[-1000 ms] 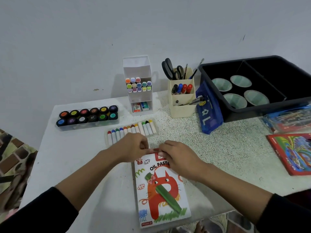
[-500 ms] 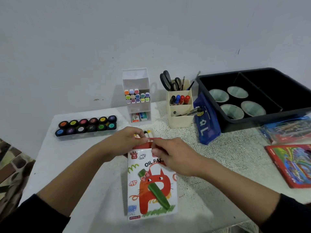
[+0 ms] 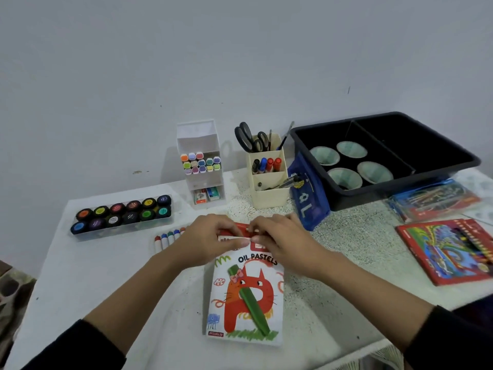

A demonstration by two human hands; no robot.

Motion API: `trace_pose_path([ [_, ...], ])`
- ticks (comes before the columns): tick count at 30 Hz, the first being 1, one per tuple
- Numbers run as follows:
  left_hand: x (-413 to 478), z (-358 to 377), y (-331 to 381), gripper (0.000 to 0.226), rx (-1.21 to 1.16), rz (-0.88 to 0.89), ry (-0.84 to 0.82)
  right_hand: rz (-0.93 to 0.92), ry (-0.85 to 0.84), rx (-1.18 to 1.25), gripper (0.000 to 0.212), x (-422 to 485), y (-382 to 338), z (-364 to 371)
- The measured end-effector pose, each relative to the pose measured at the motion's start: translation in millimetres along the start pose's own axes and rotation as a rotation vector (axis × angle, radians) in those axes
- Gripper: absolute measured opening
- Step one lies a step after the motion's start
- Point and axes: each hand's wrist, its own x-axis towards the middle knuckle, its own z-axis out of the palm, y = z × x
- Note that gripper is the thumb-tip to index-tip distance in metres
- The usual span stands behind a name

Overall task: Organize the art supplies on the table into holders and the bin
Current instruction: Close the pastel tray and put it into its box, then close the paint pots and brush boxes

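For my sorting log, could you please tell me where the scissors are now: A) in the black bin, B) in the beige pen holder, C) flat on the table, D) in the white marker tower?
B: the scissors stand handles-up in the rear section of the beige pen holder.

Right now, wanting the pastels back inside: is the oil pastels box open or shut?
Open: the oil pastels box has its red top flap untucked, pinched by left hand and right hand.
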Motion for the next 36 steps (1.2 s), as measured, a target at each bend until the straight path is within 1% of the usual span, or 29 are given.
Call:
trace_pose_path([
  [1,3.4,6.3,0.1,0.022,0.009,0.012,-0.011,0.021,0.018,-0.001,0.017,-1.2,5.3,0.3],
  [4,15.1,30.9,1.4,0.028,-0.129,0.004,-0.041,0.106,0.035,-0.023,0.019,-6.7,24.3,3.1],
  [5,19.8,39.7,2.0,0.028,-0.107,0.000,-0.028,0.124,0.041,-0.034,0.020,-10.6,30.0,5.1],
  [7,32.0,54.6,-1.8,0.027,0.062,0.028,0.006,0.146,0.067,-0.021,0.023,-20.8,39.3,10.1],
  [9,41.8,64.5,-5.5,0.034,0.212,0.066,0.005,0.159,0.059,-0.010,0.026,-31.5,46.3,12.7],
  [12,48.7,67.9,-7.0,0.038,0.411,0.147,0.027,0.147,0.025,-0.022,0.021,-43.2,55.1,10.3],
  [14,49.5,66.2,-3.8,0.036,0.586,0.226,0.043,0.149,0.060,-0.016,0.018,-48.9,60.7,3.8],
  [15,50.1,66.9,0.4,0.035,0.632,0.260,0.044,0.165,0.091,0.004,0.017,-52.7,65.2,-1.0],
  [16,48.5,66.7,6.1,0.034,0.627,0.278,0.045,0.176,0.130,0.026,0.016,-55.1,67.7,-7.3],
  [18,49.2,71.5,23.3,0.033,0.544,0.310,0.046,0.194,0.220,0.058,0.012,-63.5,77.4,-22.3],
  [20,52.9,81.4,47.2,0.028,0.424,0.361,0.052,0.224,0.324,0.069,0.008,-74.7,89.7,-39.5],
  [22,58.9,95.8,74.9,0.020,0.277,0.439,0.055,0.264,0.462,0.083,0.007,-89.5,106.5,-57.6],
  [25,74.9,122.0,118.5,0.012,0.120,0.506,0.097,0.354,0.655,0.115,0.007,-112.2,143.5,-81.6],
  [27,95.9,145.0,143.5,0.009,0.061,0.505,0.122,0.443,0.733,0.136,0.009,-125.8,176.3,-95.4],
  [29,122.8,170.8,161.0,0.010,0.040,0.501,0.118,0.509,0.761,0.116,0.010,-138.3,210.8,-106.7],
  [34,199.8,244.3,202.7,0.027,0.149,0.415,0.051,0.542,0.640,-0.052,0.009,-171.1,309.6,-130.0],
  [36,224.6,269.0,216.6,0.033,0.171,0.366,0.058,0.605,0.587,-0.081,0.018,-178.0,347.1,-139.2],
])
